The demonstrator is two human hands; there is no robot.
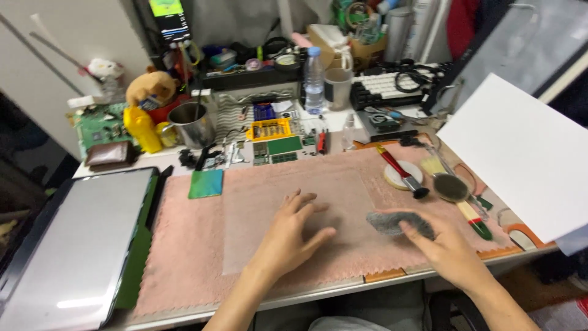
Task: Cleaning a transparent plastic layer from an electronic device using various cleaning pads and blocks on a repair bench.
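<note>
Pink terry towel mat [196, 245]: left hand [288, 236] flat on its clear plastic sheet [257, 220], fingers spread, grasping nothing; right hand [444, 245] pinching grey cloth wad [392, 222] w/ fingertips, mat's right side.

So there's a grey cloth [392, 222], kinda fuzzy and bunched up, sitting on a clear, flat plastic sheet [269, 214] that's spread over the pink towel [190, 245], toward the sheet's right edge.

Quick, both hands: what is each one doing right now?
Left hand: open, fingers spread, flat on the clear sheet over the pink mat.
Right hand: shut on the grey cloth.
</note>
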